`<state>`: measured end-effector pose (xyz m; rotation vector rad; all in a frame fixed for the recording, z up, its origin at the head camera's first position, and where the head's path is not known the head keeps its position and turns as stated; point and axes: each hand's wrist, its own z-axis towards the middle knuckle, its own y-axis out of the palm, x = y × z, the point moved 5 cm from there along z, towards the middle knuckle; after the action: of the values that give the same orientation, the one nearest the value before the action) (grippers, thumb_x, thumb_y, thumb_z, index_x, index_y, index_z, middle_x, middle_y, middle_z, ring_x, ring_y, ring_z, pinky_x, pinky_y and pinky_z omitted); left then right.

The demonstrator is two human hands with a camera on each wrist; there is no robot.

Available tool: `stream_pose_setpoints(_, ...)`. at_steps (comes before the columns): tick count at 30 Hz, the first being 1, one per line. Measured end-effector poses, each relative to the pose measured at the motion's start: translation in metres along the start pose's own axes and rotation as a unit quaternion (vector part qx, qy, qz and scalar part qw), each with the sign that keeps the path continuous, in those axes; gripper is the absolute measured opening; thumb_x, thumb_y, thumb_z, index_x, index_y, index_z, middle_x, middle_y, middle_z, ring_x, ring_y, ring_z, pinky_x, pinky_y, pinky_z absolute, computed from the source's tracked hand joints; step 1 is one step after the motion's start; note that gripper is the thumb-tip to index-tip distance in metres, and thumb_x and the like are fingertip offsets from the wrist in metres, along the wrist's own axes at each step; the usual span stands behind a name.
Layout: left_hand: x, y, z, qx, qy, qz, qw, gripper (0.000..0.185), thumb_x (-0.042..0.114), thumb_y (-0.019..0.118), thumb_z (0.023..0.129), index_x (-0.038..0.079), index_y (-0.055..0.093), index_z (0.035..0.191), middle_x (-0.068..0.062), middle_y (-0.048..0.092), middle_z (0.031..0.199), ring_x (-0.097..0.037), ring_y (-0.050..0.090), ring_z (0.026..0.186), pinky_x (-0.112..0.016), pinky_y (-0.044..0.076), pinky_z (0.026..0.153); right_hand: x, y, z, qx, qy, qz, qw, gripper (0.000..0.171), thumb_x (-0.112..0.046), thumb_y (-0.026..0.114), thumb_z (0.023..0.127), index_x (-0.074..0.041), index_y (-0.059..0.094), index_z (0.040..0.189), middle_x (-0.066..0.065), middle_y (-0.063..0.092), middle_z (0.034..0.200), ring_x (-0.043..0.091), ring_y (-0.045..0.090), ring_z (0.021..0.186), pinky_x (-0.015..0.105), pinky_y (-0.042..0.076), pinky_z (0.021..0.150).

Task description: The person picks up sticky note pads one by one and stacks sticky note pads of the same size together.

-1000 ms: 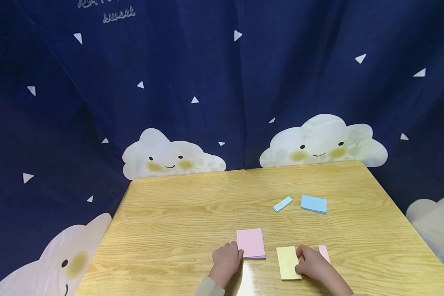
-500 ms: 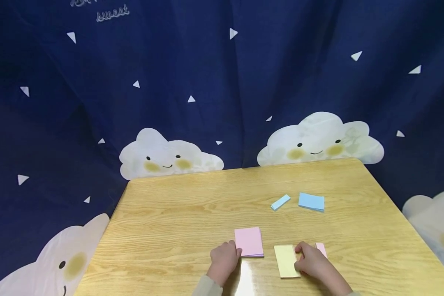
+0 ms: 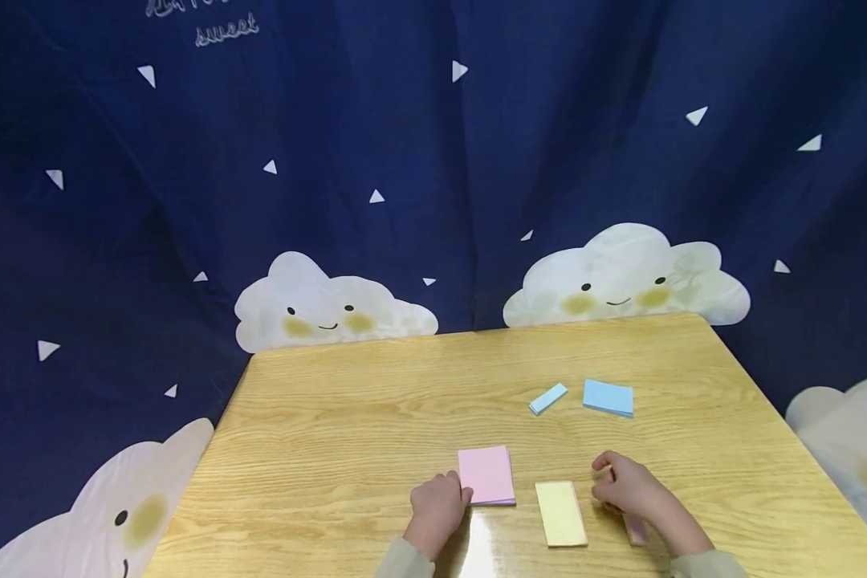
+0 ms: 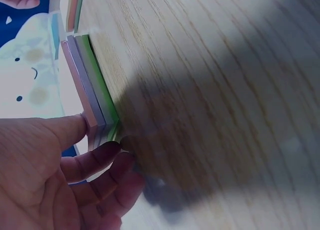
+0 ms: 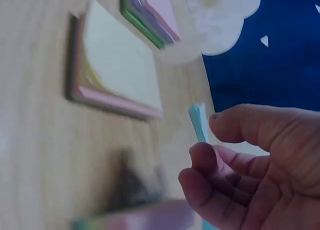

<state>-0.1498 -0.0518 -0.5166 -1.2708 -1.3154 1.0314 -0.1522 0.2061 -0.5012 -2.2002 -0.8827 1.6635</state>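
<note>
My left hand pinches the near left corner of a square sticky-note stack, pink on top. The left wrist view shows its pink, purple and green layers, with the thumb on top and fingers at the lower edge. My right hand hovers with loosely bent fingers and nothing between them, right of a yellow-topped rectangular sticky-note stack. That stack has pink and darker layers beneath in the right wrist view. Partly hidden under the right hand lies a narrow pink sticky-note strip stack.
Farther back on the wooden table lie a narrow light-blue strip stack and a blue rectangular sticky-note stack. A dark blue curtain printed with clouds hangs around the table's far and side edges.
My right hand has let go of the yellow-topped stack and moved right, over the narrow pink strip stack. The left hand keeps its pinch on the square stack.
</note>
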Motion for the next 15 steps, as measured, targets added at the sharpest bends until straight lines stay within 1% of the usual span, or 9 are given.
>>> stream_pose_setpoints(3,0.000,0.000,0.000,-0.002,0.000,0.003,1.0000,0.033,0.038,0.056,0.085,0.005,0.054,0.078,-0.008,0.055,0.067,-0.027,0.059,0.063,-0.040,0.044,0.055,0.001,-0.013,0.006,0.003,-0.008,-0.011,1.000,0.036,0.002,0.053,0.074,0.012,0.044,0.107,0.008,0.047,0.060,0.017,0.045,0.046,0.025,0.035,0.044)
stream_pose_setpoints(7,0.000,0.000,-0.001,-0.001,0.001,0.000,1.0000,0.033,0.037,0.057,0.085,0.005,0.054,0.077,-0.008,0.054,0.066,-0.026,0.059,0.063,-0.039,0.044,0.054,0.000,-0.027,0.014,0.014,-0.018,-0.029,0.999,0.036,0.001,0.052,0.076,0.013,0.043,0.107,0.007,0.045,0.059,0.017,0.044,0.045,0.028,0.035,0.045)
stream_pose_setpoints(12,0.000,0.000,-0.001,0.002,0.005,-0.006,1.0000,0.032,0.037,0.057,0.085,0.005,0.054,0.077,-0.008,0.054,0.065,-0.025,0.059,0.062,-0.039,0.044,0.054,0.002,-0.036,0.023,0.018,-0.015,-0.033,0.999,0.034,0.001,0.051,0.077,0.014,0.042,0.108,0.007,0.042,0.058,0.015,0.038,0.044,0.029,0.034,0.046)
stream_pose_setpoints(15,0.000,-0.001,-0.001,0.005,0.005,-0.007,1.0000,0.032,0.037,0.057,0.085,0.006,0.054,0.077,-0.008,0.055,0.066,-0.025,0.059,0.063,-0.039,0.044,0.054,0.002,-0.039,0.026,0.019,-0.012,-0.036,0.999,0.034,0.001,0.050,0.078,0.014,0.042,0.108,0.008,0.043,0.059,0.015,0.038,0.044,0.029,0.035,0.046)
